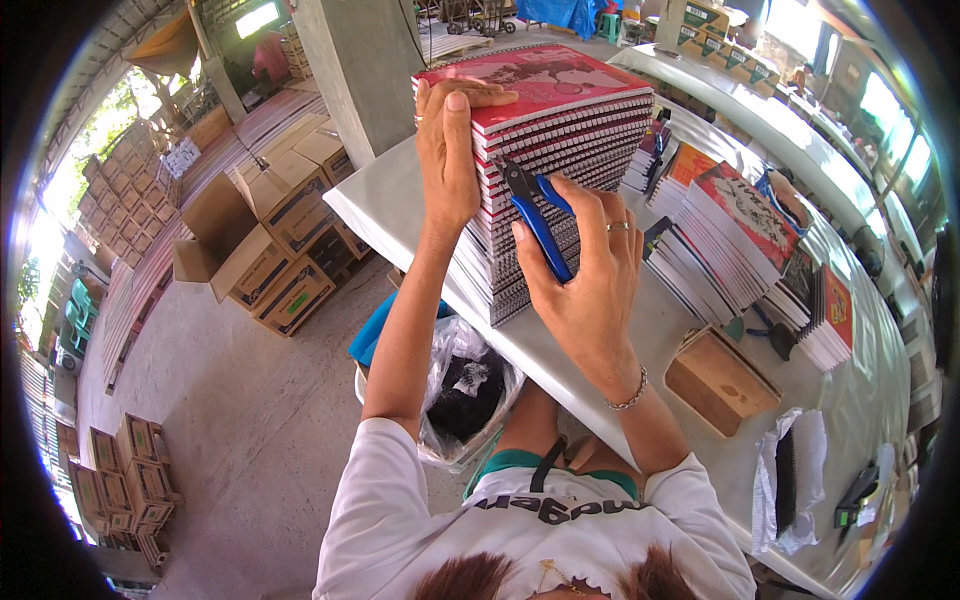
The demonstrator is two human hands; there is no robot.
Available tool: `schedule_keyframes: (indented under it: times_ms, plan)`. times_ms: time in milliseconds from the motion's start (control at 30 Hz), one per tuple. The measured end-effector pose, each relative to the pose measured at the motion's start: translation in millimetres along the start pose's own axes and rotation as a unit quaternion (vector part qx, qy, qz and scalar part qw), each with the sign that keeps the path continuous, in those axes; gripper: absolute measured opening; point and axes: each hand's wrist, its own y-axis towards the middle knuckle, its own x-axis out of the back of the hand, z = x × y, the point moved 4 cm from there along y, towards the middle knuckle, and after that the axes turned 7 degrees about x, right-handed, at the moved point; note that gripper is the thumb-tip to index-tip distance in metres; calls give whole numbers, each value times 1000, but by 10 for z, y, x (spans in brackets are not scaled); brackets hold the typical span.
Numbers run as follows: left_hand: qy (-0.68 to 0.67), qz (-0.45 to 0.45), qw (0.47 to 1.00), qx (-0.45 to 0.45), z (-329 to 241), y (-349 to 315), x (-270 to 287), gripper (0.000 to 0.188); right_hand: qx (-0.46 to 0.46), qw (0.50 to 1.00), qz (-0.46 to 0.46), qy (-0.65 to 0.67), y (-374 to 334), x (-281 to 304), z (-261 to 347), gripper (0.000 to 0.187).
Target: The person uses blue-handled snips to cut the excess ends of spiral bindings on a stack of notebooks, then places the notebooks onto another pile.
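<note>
A tall stack of spiral-bound notebooks [580, 150] with a red top cover stands on the white table in front of me. My left hand [448, 150] lies against its near left corner, fingers stretched flat over the top cover and the thumb pointing up along the edge. In my right hand [595, 270] is a pair of wire cutters [545, 235] with blue handles and dark jaws. The jaws are at the left corner of the stack, by the ends of the bindings, just below my left hand. Whether they touch a wire cannot be made out.
More notebooks [725, 225] lean in piles on the right of the table [660, 480], near a brown open box [722, 380] and dark-handled pliers [775, 330]. Below the table edge stands a plastic-lined bin [470, 400]. Cardboard boxes [285, 250] and a concrete pillar [360, 75] are at left.
</note>
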Motion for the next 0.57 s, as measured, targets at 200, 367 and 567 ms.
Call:
schedule_keyframes:
  times_ms: [200, 367, 567]
  plan:
    - [-5, -1, 1000, -13, 16, -5, 11, 53, -296, 851, 109, 420, -42, -86, -99, 37]
    - [2, 6, 1000, -16, 9, -3, -5, 53, -156, 940, 66, 298, -80, -46, -31, 38]
    - [1, 8, 1000, -15, 9, 3, -4, 54, -21, 999, 32, 9, -126, 14, 4, 54]
